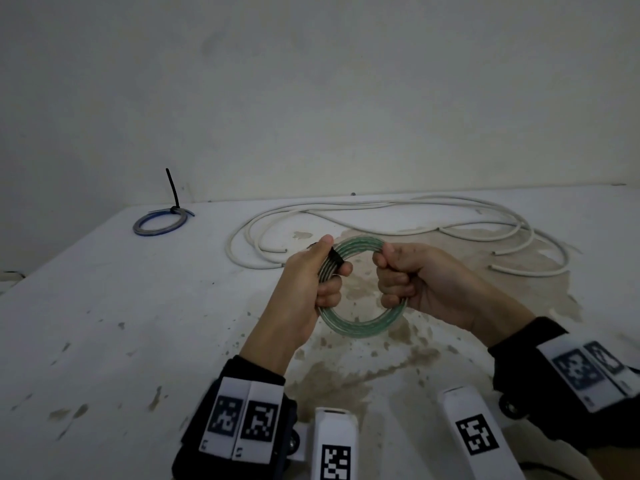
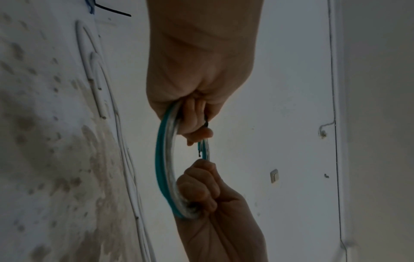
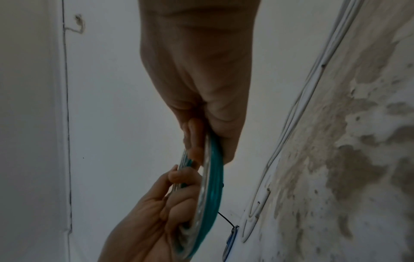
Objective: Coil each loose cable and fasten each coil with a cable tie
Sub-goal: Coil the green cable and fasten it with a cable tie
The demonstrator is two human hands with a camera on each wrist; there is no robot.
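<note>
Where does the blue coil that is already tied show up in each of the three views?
Head: the blue coil lies flat at the table's far left, its black tie tail sticking up.
Left wrist: only a blue sliver at the top left edge, tie tail pointing right.
Right wrist: bottom centre, seen edge-on beside the table.
Shared landmark: the loose white cable lying on the table next to it.

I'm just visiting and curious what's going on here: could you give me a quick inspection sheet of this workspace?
Surface: white table, stained and blotchy.
Job's things: green coil held above the table, black cable tie around it; blue coil already tied, far left.
Clutter: nothing seen.
Grippers: left hand grips the coil at the tie; right hand grips the opposite side.
Cables: white cable lies loose, uncoiled.
Surroundings: plain white wall.
</note>
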